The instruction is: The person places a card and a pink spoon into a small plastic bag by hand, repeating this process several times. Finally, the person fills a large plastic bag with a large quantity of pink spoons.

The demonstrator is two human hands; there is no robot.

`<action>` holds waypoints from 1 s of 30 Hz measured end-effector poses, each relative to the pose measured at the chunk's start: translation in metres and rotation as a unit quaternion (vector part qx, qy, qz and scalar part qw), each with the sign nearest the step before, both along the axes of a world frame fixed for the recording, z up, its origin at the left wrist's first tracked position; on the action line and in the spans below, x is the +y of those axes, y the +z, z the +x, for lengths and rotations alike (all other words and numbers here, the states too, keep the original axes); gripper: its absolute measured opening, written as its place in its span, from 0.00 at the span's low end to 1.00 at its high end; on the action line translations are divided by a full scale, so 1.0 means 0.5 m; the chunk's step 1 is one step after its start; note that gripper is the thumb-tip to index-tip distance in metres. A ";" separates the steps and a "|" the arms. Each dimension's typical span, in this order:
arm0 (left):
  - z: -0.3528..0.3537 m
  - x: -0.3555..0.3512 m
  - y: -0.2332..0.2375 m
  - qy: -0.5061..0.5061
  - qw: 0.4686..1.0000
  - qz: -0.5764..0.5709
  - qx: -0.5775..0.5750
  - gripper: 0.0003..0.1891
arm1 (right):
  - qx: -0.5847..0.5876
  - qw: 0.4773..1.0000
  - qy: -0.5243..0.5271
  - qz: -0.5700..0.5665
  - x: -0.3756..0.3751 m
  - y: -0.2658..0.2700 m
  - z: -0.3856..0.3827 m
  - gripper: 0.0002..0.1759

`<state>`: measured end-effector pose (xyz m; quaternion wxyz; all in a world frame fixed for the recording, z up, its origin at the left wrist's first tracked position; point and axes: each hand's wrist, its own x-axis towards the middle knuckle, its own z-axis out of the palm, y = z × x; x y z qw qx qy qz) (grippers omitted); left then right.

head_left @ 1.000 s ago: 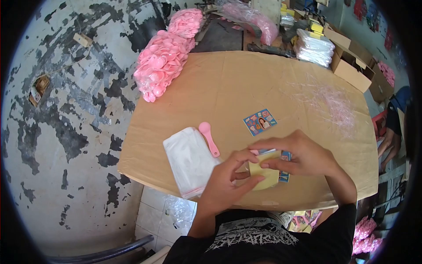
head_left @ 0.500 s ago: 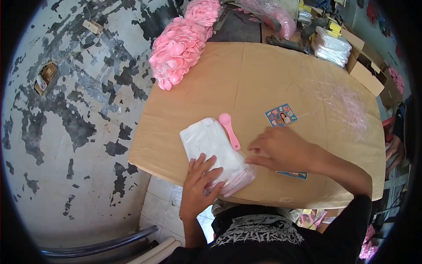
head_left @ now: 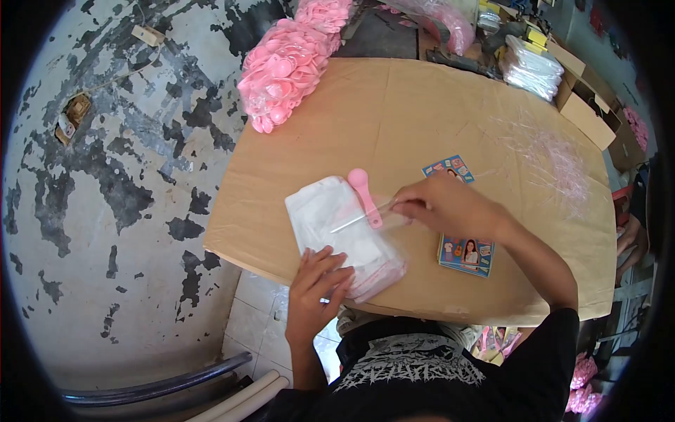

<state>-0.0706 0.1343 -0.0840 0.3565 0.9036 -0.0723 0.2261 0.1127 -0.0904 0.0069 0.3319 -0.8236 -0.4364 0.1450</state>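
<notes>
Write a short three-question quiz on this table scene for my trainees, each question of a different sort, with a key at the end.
1. Short answer: what colour is the loose spoon?
2. True or false: the left hand rests flat on the stack of clear bags.
3. Multiple choice: what does the right hand pinch between its fingertips?
A. the loose spoon
B. one clear bag
C. the whole stack of clear bags

Key: 1. pink; 2. true; 3. B
</notes>
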 end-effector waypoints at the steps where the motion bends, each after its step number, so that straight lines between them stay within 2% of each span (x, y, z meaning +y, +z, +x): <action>1: 0.001 0.000 0.013 0.000 1.000 0.022 0.008 0.09 | 0.013 1.000 -0.012 0.015 -0.018 0.024 -0.002 0.12; 3: 0.002 -0.015 0.059 -0.001 0.998 0.065 0.026 0.12 | 0.042 0.997 -0.039 0.043 -0.059 0.062 -0.014 0.11; 4: 0.010 -0.032 0.073 -0.031 0.998 0.031 0.034 0.21 | 0.073 0.996 -0.027 0.041 -0.073 0.075 -0.028 0.10; 5: 0.013 -0.071 0.066 -0.066 0.984 -0.151 0.061 0.22 | 0.104 0.994 -0.016 0.040 -0.080 0.085 -0.050 0.10; 6: 0.017 -0.130 0.055 -0.096 0.936 -0.327 0.088 0.23 | 0.135 0.990 -0.004 0.041 -0.086 0.087 -0.068 0.10; 7: 0.020 -0.171 0.048 -0.122 0.856 -0.491 0.111 0.24 | 0.114 0.993 0.011 0.022 -0.091 0.085 -0.080 0.10; 8: 0.024 -0.181 0.020 -0.137 0.881 -0.440 0.102 0.22 | 0.092 0.995 0.028 0.004 -0.095 0.084 -0.090 0.09; 10: 0.055 -0.205 0.035 -0.153 0.797 -0.573 0.117 0.21 | 0.059 0.998 0.032 0.006 -0.120 0.062 -0.091 0.09; 12: 0.078 -0.211 0.054 -0.153 0.707 -0.683 0.103 0.19 | 0.005 0.999 -0.053 -0.004 -0.163 0.045 -0.054 0.10; 13: 0.082 -0.208 0.061 -0.133 0.718 -0.676 0.101 0.18 | -0.019 0.995 -0.095 -0.012 -0.182 0.034 -0.031 0.11; 16: 0.094 -0.214 0.071 -0.091 0.744 -0.656 0.093 0.16 | -0.199 0.974 -0.106 -0.006 -0.213 -0.057 0.073 0.15; 19: 0.102 -0.221 0.050 -0.113 0.734 -0.664 0.083 0.15 | -0.361 0.932 -0.018 -0.005 -0.184 -0.108 0.138 0.17; 22: 0.109 -0.214 0.044 -0.123 0.751 -0.647 0.030 0.13 | -0.344 0.937 -0.001 -0.058 -0.167 -0.099 0.163 0.18; 24: 0.112 -0.208 0.051 -0.076 0.752 -0.655 0.008 0.13 | -0.116 0.991 -0.053 -0.035 -0.166 -0.060 0.138 0.16; 25: 0.117 -0.203 0.056 -0.054 0.751 -0.658 -0.006 0.13 | 0.000 0.997 -0.077 -0.026 -0.166 -0.034 0.118 0.15; 28: 0.129 -0.195 0.074 0.010 0.729 -0.684 -0.029 0.14 | 0.045 0.991 -0.051 0.112 -0.173 -0.015 0.056 0.11; 30: 0.135 -0.187 0.075 0.008 0.745 -0.666 -0.021 0.18 | 0.048 0.988 -0.028 0.145 -0.159 0.000 0.021 0.10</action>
